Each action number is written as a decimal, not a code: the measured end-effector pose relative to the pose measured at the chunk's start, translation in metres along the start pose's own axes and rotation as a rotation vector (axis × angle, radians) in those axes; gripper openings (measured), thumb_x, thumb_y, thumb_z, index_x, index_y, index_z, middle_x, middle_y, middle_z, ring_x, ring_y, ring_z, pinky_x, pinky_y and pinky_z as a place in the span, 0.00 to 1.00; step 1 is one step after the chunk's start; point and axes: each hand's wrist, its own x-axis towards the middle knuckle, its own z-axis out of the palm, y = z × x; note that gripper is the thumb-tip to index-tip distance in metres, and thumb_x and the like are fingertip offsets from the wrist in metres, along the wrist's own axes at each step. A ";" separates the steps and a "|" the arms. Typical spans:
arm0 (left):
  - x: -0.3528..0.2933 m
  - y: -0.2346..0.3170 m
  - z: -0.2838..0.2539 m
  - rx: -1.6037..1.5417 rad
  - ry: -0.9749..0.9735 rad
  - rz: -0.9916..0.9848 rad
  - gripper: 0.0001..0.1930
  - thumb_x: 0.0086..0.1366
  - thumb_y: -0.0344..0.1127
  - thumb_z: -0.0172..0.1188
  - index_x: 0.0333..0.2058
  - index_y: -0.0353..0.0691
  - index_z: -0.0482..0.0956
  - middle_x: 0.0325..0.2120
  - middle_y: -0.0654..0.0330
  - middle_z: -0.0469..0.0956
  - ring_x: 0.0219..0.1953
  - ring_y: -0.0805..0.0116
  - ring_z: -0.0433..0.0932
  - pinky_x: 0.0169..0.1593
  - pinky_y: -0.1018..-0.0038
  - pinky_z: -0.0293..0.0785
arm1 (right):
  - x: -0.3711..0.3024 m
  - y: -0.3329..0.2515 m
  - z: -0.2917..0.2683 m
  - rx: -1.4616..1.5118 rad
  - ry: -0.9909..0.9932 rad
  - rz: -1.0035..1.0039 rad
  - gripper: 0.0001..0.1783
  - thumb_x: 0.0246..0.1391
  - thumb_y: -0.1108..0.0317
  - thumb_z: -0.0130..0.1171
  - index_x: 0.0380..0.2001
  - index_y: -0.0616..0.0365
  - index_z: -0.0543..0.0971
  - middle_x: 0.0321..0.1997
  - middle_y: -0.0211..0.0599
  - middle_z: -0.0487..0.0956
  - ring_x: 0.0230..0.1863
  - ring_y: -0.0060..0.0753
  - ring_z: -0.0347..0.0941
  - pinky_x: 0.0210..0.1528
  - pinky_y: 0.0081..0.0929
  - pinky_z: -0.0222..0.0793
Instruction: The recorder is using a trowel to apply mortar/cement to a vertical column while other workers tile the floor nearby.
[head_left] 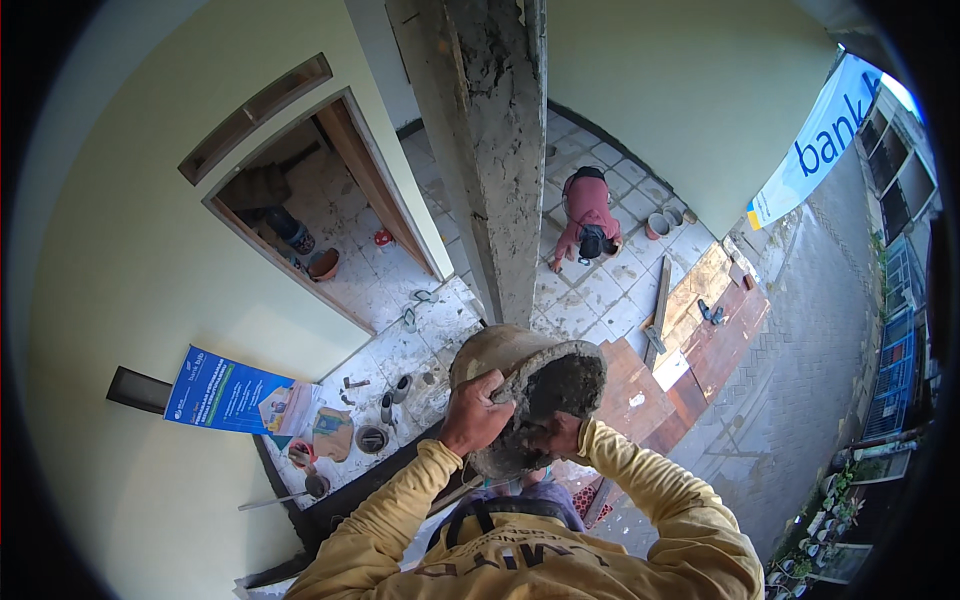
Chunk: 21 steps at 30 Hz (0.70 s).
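Observation:
A tilted, mortar-crusted bucket is held up in front of my body, its mouth toward the right. My left hand is closed on the near left side of its rim. My right hand reaches over the lower right of the rim into the mouth, against the wet grey mortar. Its fingers are dark and hard to make out there, so I cannot see whether they grip anything. Just beyond the bucket rises a rough concrete column.
A person crouches on the tiled floor beyond, near some buckets. Wooden boards and sandals lie at right. Tools and a round container sit at lower left, below a blue banner. A doorway opens at left.

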 end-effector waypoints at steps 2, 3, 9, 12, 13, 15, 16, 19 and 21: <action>0.006 -0.003 -0.009 -0.036 0.012 -0.050 0.11 0.53 0.27 0.63 0.35 0.31 0.74 0.29 0.58 0.76 0.33 0.73 0.70 0.40 0.72 0.71 | -0.001 0.016 -0.005 0.057 0.062 -0.202 0.24 0.59 0.58 0.57 0.56 0.56 0.72 0.41 0.45 0.80 0.36 0.34 0.77 0.41 0.32 0.74; 0.009 -0.016 -0.011 -0.045 -0.008 -0.081 0.16 0.54 0.25 0.61 0.42 0.29 0.75 0.37 0.57 0.78 0.40 0.73 0.74 0.48 0.75 0.71 | -0.002 0.023 -0.007 0.098 0.132 -0.403 0.22 0.58 0.60 0.56 0.54 0.57 0.74 0.49 0.52 0.79 0.44 0.42 0.78 0.49 0.36 0.73; 0.025 0.001 -0.030 -0.336 0.101 -0.077 0.12 0.55 0.21 0.59 0.39 0.30 0.74 0.36 0.61 0.76 0.39 0.76 0.71 0.46 0.77 0.70 | -0.037 -0.056 -0.035 -0.922 0.467 0.053 0.14 0.56 0.60 0.51 0.38 0.59 0.73 0.43 0.54 0.76 0.39 0.59 0.77 0.40 0.48 0.74; 0.027 -0.002 -0.026 -0.433 0.147 -0.111 0.10 0.54 0.21 0.59 0.37 0.31 0.73 0.33 0.63 0.75 0.37 0.77 0.70 0.45 0.78 0.69 | -0.038 -0.055 -0.039 -0.521 0.421 -0.201 0.17 0.57 0.57 0.52 0.39 0.62 0.73 0.38 0.51 0.78 0.34 0.53 0.79 0.38 0.45 0.74; 0.025 -0.011 -0.026 -0.334 0.128 -0.093 0.13 0.55 0.21 0.59 0.41 0.30 0.74 0.37 0.62 0.77 0.39 0.76 0.72 0.47 0.78 0.70 | -0.036 -0.059 -0.039 -0.512 0.415 -0.192 0.17 0.57 0.57 0.52 0.39 0.62 0.73 0.38 0.51 0.78 0.34 0.53 0.79 0.38 0.45 0.74; 0.024 -0.020 -0.022 -0.241 0.100 -0.080 0.16 0.55 0.21 0.60 0.44 0.29 0.75 0.40 0.60 0.78 0.41 0.74 0.74 0.49 0.77 0.70 | -0.030 -0.064 -0.043 -0.034 0.077 0.194 0.22 0.58 0.54 0.52 0.43 0.64 0.74 0.30 0.47 0.79 0.28 0.41 0.79 0.32 0.40 0.74; 0.025 -0.019 -0.019 -0.179 0.077 -0.077 0.16 0.55 0.21 0.60 0.44 0.29 0.75 0.39 0.60 0.78 0.41 0.74 0.74 0.48 0.78 0.70 | -0.019 -0.044 -0.047 -0.101 -0.004 0.273 0.23 0.59 0.53 0.53 0.41 0.65 0.76 0.23 0.42 0.77 0.24 0.33 0.76 0.28 0.34 0.73; 0.021 -0.026 -0.011 -0.135 0.092 -0.065 0.10 0.54 0.22 0.60 0.35 0.31 0.71 0.30 0.59 0.72 0.35 0.74 0.68 0.41 0.77 0.69 | -0.026 -0.022 -0.060 -0.123 -0.015 0.311 0.23 0.59 0.51 0.52 0.36 0.66 0.78 0.22 0.40 0.76 0.23 0.34 0.76 0.26 0.34 0.73; 0.014 -0.036 -0.008 -0.150 0.140 -0.065 0.09 0.53 0.23 0.60 0.27 0.33 0.66 0.22 0.58 0.66 0.28 0.75 0.61 0.34 0.76 0.67 | -0.042 -0.044 -0.072 0.005 0.033 0.389 0.25 0.59 0.49 0.53 0.31 0.66 0.79 0.21 0.40 0.75 0.22 0.35 0.75 0.25 0.41 0.74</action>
